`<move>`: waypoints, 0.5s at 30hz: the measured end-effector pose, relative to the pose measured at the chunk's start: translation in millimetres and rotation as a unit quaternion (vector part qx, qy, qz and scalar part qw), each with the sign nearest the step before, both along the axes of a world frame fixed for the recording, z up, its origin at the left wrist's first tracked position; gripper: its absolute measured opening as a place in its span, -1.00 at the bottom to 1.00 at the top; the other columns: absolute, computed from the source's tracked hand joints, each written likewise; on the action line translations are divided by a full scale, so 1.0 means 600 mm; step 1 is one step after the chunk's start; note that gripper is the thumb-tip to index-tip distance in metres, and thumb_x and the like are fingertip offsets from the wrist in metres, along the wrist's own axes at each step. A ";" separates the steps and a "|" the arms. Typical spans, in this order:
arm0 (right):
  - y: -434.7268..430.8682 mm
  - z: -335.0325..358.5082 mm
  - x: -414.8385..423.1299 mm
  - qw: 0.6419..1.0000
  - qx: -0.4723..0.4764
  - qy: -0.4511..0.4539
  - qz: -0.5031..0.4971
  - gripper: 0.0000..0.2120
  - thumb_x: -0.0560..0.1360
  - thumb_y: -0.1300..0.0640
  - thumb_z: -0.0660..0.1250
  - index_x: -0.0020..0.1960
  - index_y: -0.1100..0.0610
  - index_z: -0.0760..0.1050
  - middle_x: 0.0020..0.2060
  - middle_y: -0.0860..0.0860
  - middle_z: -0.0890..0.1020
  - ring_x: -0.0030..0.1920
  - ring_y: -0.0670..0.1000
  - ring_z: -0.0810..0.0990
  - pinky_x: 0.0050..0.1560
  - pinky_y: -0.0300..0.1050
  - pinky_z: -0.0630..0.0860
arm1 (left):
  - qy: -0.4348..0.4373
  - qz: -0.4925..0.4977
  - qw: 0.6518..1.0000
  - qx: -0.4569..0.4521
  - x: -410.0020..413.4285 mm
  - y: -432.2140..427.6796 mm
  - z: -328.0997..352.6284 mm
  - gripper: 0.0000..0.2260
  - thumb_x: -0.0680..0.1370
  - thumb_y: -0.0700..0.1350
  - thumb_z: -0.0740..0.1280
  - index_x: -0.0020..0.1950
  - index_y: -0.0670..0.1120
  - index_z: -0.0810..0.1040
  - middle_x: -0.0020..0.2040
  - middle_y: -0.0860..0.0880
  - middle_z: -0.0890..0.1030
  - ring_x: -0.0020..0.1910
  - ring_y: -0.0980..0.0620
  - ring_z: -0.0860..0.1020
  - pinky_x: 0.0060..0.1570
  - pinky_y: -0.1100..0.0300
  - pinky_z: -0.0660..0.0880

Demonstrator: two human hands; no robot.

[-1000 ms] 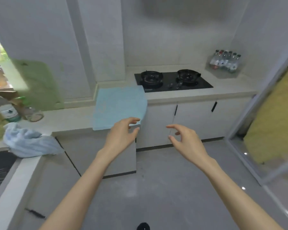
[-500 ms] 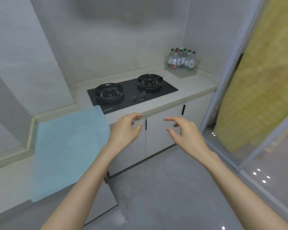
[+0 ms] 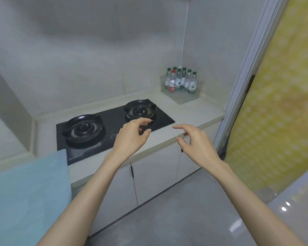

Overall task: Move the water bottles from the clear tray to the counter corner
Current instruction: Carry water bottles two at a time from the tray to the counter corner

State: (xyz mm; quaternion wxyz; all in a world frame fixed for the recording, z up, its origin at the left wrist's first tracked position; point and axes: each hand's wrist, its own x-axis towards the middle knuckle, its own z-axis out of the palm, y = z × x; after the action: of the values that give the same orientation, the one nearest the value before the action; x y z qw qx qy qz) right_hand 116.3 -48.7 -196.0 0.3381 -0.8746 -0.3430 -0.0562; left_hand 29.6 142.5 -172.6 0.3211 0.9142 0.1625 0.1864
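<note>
Several small water bottles (image 3: 181, 80), most with green caps and one with a red cap and label, stand upright together in a clear tray (image 3: 185, 98) at the far right end of the counter, close to the wall corner. My left hand (image 3: 132, 137) hovers over the front of the stove with loosely curled fingers and holds nothing. My right hand (image 3: 196, 141) hangs over the counter's front edge, fingers relaxed and empty. Both hands are well short of the tray.
A black two-burner gas stove (image 3: 112, 125) is set into the pale counter (image 3: 194, 114). A light blue cloth (image 3: 28, 192) hangs over the counter at the lower left. White cabinet doors (image 3: 155, 173) lie below. A yellow patterned curtain (image 3: 277, 103) and a door frame stand on the right.
The view has swung right and closer to the stove and the bottle tray. Both hands stay raised and empty, now over the stove and the counter edge.
</note>
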 end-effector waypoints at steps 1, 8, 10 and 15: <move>0.001 0.006 0.037 1.000 0.000 -0.002 0.002 -0.69 0.56 0.06 0.26 0.29 -0.11 0.44 0.23 -0.11 0.55 0.17 -0.04 0.53 0.10 -0.03 0.51 | -0.005 0.001 1.000 -0.001 0.033 0.001 0.009 -0.71 0.54 -0.04 0.32 0.26 0.12 0.52 0.16 0.15 0.60 0.05 0.12 0.58 0.14 0.07 0.51; 0.006 0.031 0.258 1.000 0.004 -0.015 -0.010 -0.69 0.55 0.07 0.27 0.28 -0.10 0.45 0.24 -0.12 0.55 0.19 -0.03 0.52 0.13 -0.08 0.48 | -0.010 -0.001 1.000 0.010 0.239 0.011 0.032 -0.71 0.54 -0.07 0.32 0.26 0.09 0.53 0.18 0.13 0.60 0.07 0.13 0.58 0.09 0.22 0.46; 0.006 0.031 0.315 1.000 -0.003 -0.015 -0.017 -0.69 0.55 0.06 0.27 0.28 -0.12 0.45 0.25 -0.11 0.54 0.19 -0.03 0.52 0.12 -0.05 0.49 | -0.008 -0.004 1.000 0.008 0.298 0.015 0.030 -0.71 0.54 -0.06 0.32 0.27 0.09 0.53 0.16 0.13 0.61 0.05 0.12 0.58 0.08 0.22 0.47; 0.013 0.024 0.458 0.999 -0.016 -0.018 -0.042 -0.69 0.55 0.04 0.26 0.28 -0.14 0.43 0.24 -0.13 0.53 0.18 -0.05 0.52 0.00 -0.11 0.47 | -0.008 -0.017 1.000 0.005 0.441 0.028 0.017 -0.70 0.55 -0.07 0.32 0.28 0.08 0.52 0.16 0.12 0.60 0.04 0.11 0.58 0.12 0.14 0.50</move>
State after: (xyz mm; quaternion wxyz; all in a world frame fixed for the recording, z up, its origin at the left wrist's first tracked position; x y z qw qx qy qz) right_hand 391.3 -40.9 -181.6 0.3154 -0.8924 -0.3125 -0.0811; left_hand 294.4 159.5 -162.5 0.3211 0.9168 0.1440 0.1887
